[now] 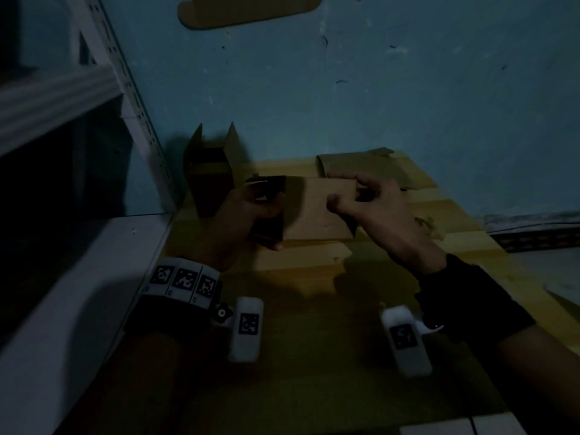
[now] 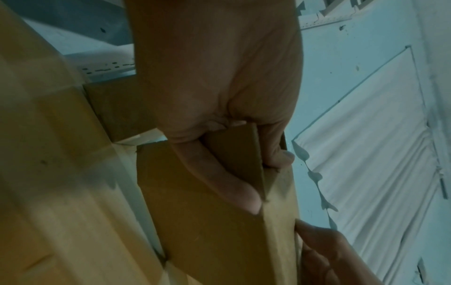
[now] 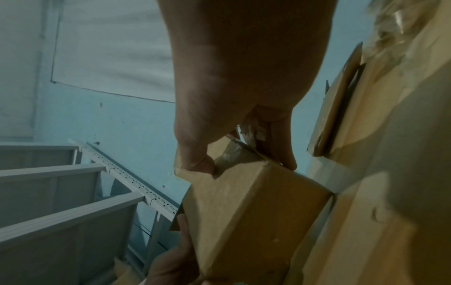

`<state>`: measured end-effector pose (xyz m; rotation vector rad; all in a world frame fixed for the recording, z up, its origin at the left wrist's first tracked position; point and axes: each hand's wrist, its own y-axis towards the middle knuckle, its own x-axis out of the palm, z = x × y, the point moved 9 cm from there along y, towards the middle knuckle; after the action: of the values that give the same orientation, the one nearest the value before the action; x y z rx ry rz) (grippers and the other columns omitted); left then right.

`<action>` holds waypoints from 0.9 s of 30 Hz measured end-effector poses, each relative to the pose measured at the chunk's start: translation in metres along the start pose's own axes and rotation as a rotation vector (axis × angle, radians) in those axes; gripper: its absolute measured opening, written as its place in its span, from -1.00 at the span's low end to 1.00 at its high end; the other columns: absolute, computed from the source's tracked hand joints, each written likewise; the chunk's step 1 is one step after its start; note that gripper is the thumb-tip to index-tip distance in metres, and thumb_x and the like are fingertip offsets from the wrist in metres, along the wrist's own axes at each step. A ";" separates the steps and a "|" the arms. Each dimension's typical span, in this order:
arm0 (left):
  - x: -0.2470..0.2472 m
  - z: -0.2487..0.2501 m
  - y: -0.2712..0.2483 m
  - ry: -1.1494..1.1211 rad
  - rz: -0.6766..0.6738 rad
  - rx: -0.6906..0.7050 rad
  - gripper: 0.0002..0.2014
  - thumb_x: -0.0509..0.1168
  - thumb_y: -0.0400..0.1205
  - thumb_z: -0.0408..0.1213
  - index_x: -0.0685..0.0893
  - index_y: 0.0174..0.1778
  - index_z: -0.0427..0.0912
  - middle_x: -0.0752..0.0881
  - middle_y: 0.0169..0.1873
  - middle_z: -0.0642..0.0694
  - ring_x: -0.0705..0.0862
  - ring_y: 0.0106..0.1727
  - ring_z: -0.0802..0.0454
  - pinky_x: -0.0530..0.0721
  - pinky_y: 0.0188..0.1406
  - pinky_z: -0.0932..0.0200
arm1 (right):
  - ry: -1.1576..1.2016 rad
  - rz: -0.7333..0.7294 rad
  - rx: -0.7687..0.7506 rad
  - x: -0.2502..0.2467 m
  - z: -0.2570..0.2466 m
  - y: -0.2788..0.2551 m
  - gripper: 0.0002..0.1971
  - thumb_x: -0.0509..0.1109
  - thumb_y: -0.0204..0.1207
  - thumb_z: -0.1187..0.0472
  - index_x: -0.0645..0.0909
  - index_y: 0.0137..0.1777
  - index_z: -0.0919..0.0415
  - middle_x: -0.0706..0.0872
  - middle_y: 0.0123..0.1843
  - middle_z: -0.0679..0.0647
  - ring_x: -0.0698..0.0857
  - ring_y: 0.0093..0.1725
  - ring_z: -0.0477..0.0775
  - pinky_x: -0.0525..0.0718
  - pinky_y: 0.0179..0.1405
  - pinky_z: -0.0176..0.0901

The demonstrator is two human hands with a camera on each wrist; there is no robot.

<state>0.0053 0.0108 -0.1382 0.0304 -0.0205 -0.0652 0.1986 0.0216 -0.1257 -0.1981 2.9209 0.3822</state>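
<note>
A small brown cardboard box (image 1: pixel 317 211) is held above the wooden table (image 1: pixel 301 268) between both hands. My left hand (image 1: pixel 251 211) grips its left end, thumb and fingers curled round an end flap (image 2: pixel 234 154). My right hand (image 1: pixel 361 196) pinches the right end, thumb (image 3: pixel 197 164) and a finger (image 3: pixel 285 158) pressed on the flaps there. The box (image 3: pixel 244 212) shows folded creases in the right wrist view; in the left wrist view its side (image 2: pixel 207 221) fills the lower middle.
An open upright cardboard box (image 1: pixel 210 174) stands at the table's back left by a white metal shelf rack (image 1: pixel 62 89). Flat cardboard blanks (image 1: pixel 370 167) lie at the back right against the blue wall. Crumpled clear plastic (image 1: pixel 430 227) lies at the right edge.
</note>
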 end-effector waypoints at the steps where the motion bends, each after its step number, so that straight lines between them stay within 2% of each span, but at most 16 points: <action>1: 0.000 0.000 0.000 -0.001 0.003 0.001 -0.95 0.30 0.67 -0.36 0.66 -0.04 -0.18 0.61 -0.28 -0.12 0.72 -0.52 0.00 0.73 -0.59 0.09 | 0.003 0.001 -0.006 0.000 -0.002 0.000 -0.57 0.54 0.55 0.29 0.66 0.42 0.16 0.80 0.06 0.08 0.85 -0.08 -0.07 0.83 -0.17 -0.19; 4: 0.002 0.001 -0.001 0.004 0.008 0.008 -0.94 0.29 0.68 -0.36 0.67 -0.03 -0.16 0.65 -0.24 -0.12 0.73 -0.51 0.02 0.73 -0.60 0.11 | 0.017 0.033 -0.013 -0.001 -0.003 0.001 -0.59 0.54 0.53 0.36 0.68 0.38 0.19 0.78 -0.08 0.06 0.80 -0.30 -0.15 0.69 -0.40 -0.31; 7: 0.005 0.000 -0.001 0.011 0.000 0.002 -0.94 0.29 0.68 -0.34 0.67 0.00 -0.16 0.65 -0.19 -0.12 0.74 -0.49 0.03 0.73 -0.59 0.11 | 0.021 0.051 -0.018 -0.002 -0.002 0.001 -0.60 0.54 0.51 0.39 0.69 0.35 0.19 0.74 -0.24 0.09 0.67 -0.50 -0.14 0.57 -0.56 -0.22; 9: 0.005 0.000 -0.001 0.007 -0.003 -0.005 -0.92 0.30 0.67 -0.33 0.68 0.02 -0.14 0.66 -0.14 -0.11 0.75 -0.47 0.02 0.74 -0.58 0.09 | 0.019 0.045 -0.016 -0.003 -0.002 0.001 -0.61 0.52 0.53 0.39 0.69 0.36 0.20 0.77 -0.16 0.09 0.74 -0.44 -0.15 0.65 -0.50 -0.23; 12: 0.005 0.001 -0.002 0.018 -0.018 0.001 -0.92 0.30 0.67 -0.35 0.68 0.00 -0.13 0.67 -0.15 -0.11 0.75 -0.46 0.00 0.74 -0.57 0.09 | 0.017 0.035 -0.012 -0.005 0.000 0.001 -0.63 0.47 0.57 0.39 0.69 0.37 0.20 0.78 0.04 0.11 0.82 -0.17 -0.14 0.74 -0.32 -0.30; 14: 0.004 0.000 -0.002 0.020 -0.018 0.004 -0.93 0.29 0.67 -0.36 0.68 -0.05 -0.17 0.67 -0.24 -0.11 0.74 -0.49 -0.02 0.74 -0.58 0.08 | 0.011 0.024 -0.019 -0.005 0.001 0.000 -0.65 0.43 0.60 0.38 0.70 0.37 0.18 0.76 0.07 0.13 0.80 -0.12 -0.11 0.72 -0.29 -0.32; 17: -0.001 -0.001 -0.001 -0.004 0.015 -0.009 -0.94 0.30 0.65 -0.37 0.68 -0.07 -0.17 0.67 -0.33 -0.10 0.73 -0.53 -0.04 0.73 -0.61 0.06 | 0.037 -0.010 -0.040 -0.008 0.001 0.000 -0.65 0.33 0.66 0.37 0.71 0.38 0.14 0.75 0.02 0.26 0.75 -0.07 0.04 0.73 -0.23 -0.16; 19: -0.003 -0.002 0.000 -0.012 0.023 -0.017 -0.94 0.30 0.65 -0.37 0.67 -0.07 -0.16 0.67 -0.32 -0.08 0.73 -0.52 -0.03 0.74 -0.60 0.05 | 0.086 -0.028 -0.031 -0.009 0.002 0.001 -0.61 0.27 0.60 0.23 0.72 0.39 0.11 0.76 0.17 0.23 0.75 0.06 0.11 0.76 -0.13 -0.08; 21: -0.004 -0.002 0.000 -0.021 0.024 -0.021 -0.92 0.29 0.65 -0.39 0.67 -0.09 -0.17 0.66 -0.31 -0.09 0.73 -0.52 -0.02 0.73 -0.60 0.08 | 0.115 -0.041 -0.011 -0.007 0.002 0.002 -0.54 0.20 0.55 0.09 0.71 0.39 0.08 0.73 0.31 0.15 0.74 0.18 0.13 0.76 -0.11 -0.14; 23: -0.005 -0.004 0.000 -0.041 0.034 -0.036 -0.89 0.28 0.66 -0.41 0.68 -0.12 -0.17 0.68 -0.33 -0.08 0.73 -0.53 -0.01 0.71 -0.62 0.11 | 0.126 -0.050 -0.002 -0.005 0.003 0.001 -0.58 0.20 0.63 0.00 0.71 0.38 0.05 0.74 0.33 0.07 0.75 0.19 0.06 0.74 -0.14 -0.25; 25: -0.005 -0.005 0.001 -0.039 0.024 -0.049 -0.90 0.28 0.68 -0.39 0.69 -0.11 -0.18 0.73 -0.40 -0.05 0.74 -0.52 -0.01 0.72 -0.61 0.11 | 0.116 -0.051 -0.006 -0.003 0.002 0.000 -0.66 0.32 0.71 -0.04 0.70 0.38 0.05 0.79 0.25 0.01 0.80 0.14 -0.02 0.77 -0.12 -0.24; 27: -0.003 -0.004 0.001 -0.023 0.011 -0.037 -0.89 0.28 0.69 -0.36 0.68 -0.12 -0.21 0.74 -0.47 0.00 0.74 -0.51 0.01 0.73 -0.59 0.09 | 0.089 -0.035 -0.018 -0.002 0.002 0.000 -0.61 0.48 0.59 0.02 0.69 0.39 0.08 0.84 0.15 0.04 0.85 0.03 -0.02 0.78 -0.19 -0.22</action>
<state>0.0022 0.0118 -0.1426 -0.0070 -0.0420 -0.0551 0.2008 0.0228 -0.1271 -0.2747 2.9972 0.4041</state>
